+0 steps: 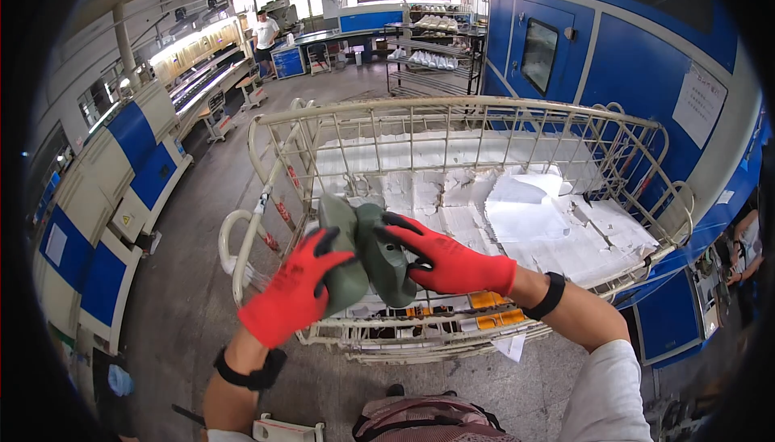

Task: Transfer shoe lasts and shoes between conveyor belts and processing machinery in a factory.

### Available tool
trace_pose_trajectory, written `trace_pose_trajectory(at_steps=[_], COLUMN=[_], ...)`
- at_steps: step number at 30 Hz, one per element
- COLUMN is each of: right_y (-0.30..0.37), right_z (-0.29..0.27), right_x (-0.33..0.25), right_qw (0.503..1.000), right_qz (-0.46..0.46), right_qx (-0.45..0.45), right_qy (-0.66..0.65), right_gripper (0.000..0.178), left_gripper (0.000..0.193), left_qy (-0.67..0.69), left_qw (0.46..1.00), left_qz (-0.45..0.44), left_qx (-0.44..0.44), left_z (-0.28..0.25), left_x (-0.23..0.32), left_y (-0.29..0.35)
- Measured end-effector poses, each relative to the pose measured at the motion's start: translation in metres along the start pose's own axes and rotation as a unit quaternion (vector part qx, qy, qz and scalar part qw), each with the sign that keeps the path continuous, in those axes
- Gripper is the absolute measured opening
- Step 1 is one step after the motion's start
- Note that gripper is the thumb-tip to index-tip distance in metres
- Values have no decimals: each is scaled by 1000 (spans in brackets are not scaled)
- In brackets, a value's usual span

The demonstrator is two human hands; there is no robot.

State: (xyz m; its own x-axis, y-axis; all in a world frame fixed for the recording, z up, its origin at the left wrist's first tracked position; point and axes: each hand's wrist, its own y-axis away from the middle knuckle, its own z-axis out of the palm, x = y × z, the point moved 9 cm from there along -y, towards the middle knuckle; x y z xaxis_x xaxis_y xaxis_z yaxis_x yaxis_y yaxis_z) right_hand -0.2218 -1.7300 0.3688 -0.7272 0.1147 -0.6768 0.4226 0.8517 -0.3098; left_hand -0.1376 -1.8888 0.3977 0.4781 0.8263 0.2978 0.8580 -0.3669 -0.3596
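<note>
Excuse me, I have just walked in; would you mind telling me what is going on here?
A person in red gloves with black fingertips holds two green things close together: the left hand grips a smooth, dark green, shoe-shaped piece, and the right hand holds a similar green piece. Both are held up over the near left part of a cream metal wire cart with a worn white lining. In the background, another person in a white top stands at the left.

Fisheye from head, tilted downward, close
</note>
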Motion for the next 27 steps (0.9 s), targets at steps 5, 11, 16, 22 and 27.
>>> trace_pose_trajectory(at_steps=[5,11,16,22,27], right_y=[8,-8,-33,-62,-87], right_z=[18,24,37,56,80], right_x=[32,19,9,-14,-37], right_qw=[939,964,955,938,957], right_qz=[165,235,294,307,272], right_qx=[15,-30,-27,-4,-7], right_qy=[-301,-121,26,162,103], right_gripper=[80,98,109,94,96], left_gripper=[70,63,49,54,59], left_qy=[80,7,-42,141,47], left_qw=[994,988,946,891,925], left_qz=[-47,-75,-117,-178,-181], left_qx=[48,138,298,394,331], left_z=[-4,-1,-31,-36,-39], left_x=[-3,-30,-41,-60,-41], left_y=[26,43,53,57,73])
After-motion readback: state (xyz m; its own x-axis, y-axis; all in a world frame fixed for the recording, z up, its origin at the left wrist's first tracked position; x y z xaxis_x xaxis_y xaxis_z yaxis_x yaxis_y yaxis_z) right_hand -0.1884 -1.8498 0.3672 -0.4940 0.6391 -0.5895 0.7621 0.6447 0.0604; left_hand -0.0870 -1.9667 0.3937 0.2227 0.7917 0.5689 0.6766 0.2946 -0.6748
